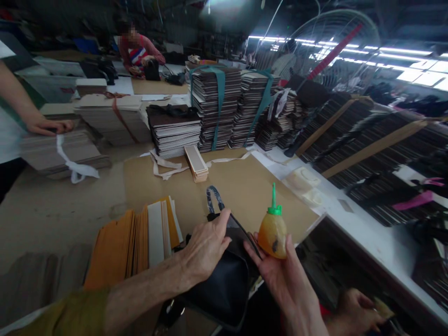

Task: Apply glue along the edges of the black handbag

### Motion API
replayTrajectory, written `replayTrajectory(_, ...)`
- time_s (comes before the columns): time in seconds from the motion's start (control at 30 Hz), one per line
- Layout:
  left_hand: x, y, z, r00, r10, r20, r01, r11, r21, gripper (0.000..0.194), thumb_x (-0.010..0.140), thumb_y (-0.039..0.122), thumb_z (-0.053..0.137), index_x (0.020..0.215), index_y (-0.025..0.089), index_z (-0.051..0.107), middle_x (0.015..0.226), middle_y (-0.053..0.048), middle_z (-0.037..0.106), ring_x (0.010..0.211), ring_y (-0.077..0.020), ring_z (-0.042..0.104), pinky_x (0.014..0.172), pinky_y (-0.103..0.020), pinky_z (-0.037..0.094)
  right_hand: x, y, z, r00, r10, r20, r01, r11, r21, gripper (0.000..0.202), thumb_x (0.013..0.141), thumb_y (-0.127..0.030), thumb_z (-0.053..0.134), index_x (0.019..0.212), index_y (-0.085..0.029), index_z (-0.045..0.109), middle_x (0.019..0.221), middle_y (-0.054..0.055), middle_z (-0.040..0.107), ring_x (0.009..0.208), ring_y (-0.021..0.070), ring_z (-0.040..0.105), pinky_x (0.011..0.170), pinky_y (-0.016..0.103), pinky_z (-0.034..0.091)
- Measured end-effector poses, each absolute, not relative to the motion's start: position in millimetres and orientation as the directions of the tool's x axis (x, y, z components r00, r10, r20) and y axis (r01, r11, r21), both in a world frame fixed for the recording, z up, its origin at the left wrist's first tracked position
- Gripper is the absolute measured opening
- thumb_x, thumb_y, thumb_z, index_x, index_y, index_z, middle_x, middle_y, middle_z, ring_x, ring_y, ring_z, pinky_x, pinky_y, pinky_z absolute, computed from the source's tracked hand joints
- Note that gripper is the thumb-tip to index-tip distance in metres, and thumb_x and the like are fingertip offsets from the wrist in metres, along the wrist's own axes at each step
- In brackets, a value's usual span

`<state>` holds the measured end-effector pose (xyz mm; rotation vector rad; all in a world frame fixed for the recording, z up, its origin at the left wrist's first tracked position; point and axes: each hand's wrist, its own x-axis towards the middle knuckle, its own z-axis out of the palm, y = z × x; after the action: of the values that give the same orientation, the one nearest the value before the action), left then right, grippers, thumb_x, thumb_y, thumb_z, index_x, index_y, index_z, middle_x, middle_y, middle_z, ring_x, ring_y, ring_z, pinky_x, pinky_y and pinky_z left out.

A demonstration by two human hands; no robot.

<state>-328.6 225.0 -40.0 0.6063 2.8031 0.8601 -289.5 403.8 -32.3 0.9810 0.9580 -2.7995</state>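
Note:
My left hand (206, 245) grips the upper edge of a black handbag (224, 289), thumb on top. A dark handle loop (214, 198), seemingly in clear wrap, rises beyond my fingers. In my right hand (280, 275) is a squeeze bottle (273, 233) with amber contents and a green nozzle pointing up. The fingertips of that same hand touch the bag's right side panel. Both hands are close together over the near edge of the table, and the bag's underside is partly hidden.
Orange and white boards (119, 247) stand at left. A narrow stack of strips (196, 163) lies on the brown sheet (231, 182). Tied board stacks (217, 107) rise behind. Another person's hand (360, 308) is at lower right; a co-worker's hand (49, 126) rests on boards.

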Motion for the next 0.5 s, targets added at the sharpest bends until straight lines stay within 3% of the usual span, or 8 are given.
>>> replayTrajectory(0.1,-336,231,-32,-0.876,0.482,-0.007,0.412,0.757,0.507,0.054,0.079,0.002,0.053,0.125,0.018,0.027,0.112,-0.010,0.056,0.096,-0.0283,0.062,0.077,-0.039,0.053,-289,399,-32,-0.805,0.162,-0.571,0.223,-0.809,-0.544,0.035,0.083,-0.049,0.059,0.103,-0.020,0.060,0.101,0.005,0.061,0.096,0.0218,0.060,0.086,0.045,0.054)
replayTrajectory(0.2,-344,238,-26,-0.875,0.483,-0.025,0.426,0.793,0.437,0.049,0.076,-0.002,0.044,0.120,0.014,0.032,0.105,-0.010,0.055,0.088,-0.0310,0.062,0.069,-0.044,0.055,-289,394,-32,-0.810,0.162,-0.564,0.219,-0.808,-0.547,0.033,0.084,-0.048,0.057,0.105,-0.021,0.060,0.104,0.003,0.061,0.097,0.0194,0.060,0.084,0.039,0.056)
replayTrajectory(0.33,-351,246,-28,-0.887,0.461,0.000,0.428,0.823,0.373,0.058,0.073,-0.002,0.050,0.126,0.011,0.029,0.108,-0.012,0.053,0.086,-0.0313,0.061,0.069,-0.045,0.055,-292,388,-33,-0.809,0.171,-0.562,0.197,-0.822,-0.534,0.031,0.085,-0.047,0.057,0.104,-0.024,0.059,0.106,0.002,0.060,0.097,0.0184,0.060,0.084,0.039,0.057)
replayTrajectory(0.5,-355,253,-33,-0.932,0.342,0.122,0.362,0.863,0.351,0.058,0.077,0.006,0.059,0.128,0.009,0.032,0.107,-0.012,0.052,0.097,-0.0301,0.051,0.084,-0.045,0.048,-296,385,-34,-0.823,0.167,-0.543,0.176,-0.834,-0.523,0.031,0.083,-0.049,0.058,0.103,-0.025,0.060,0.107,0.000,0.059,0.100,0.0165,0.058,0.084,0.033,0.057)
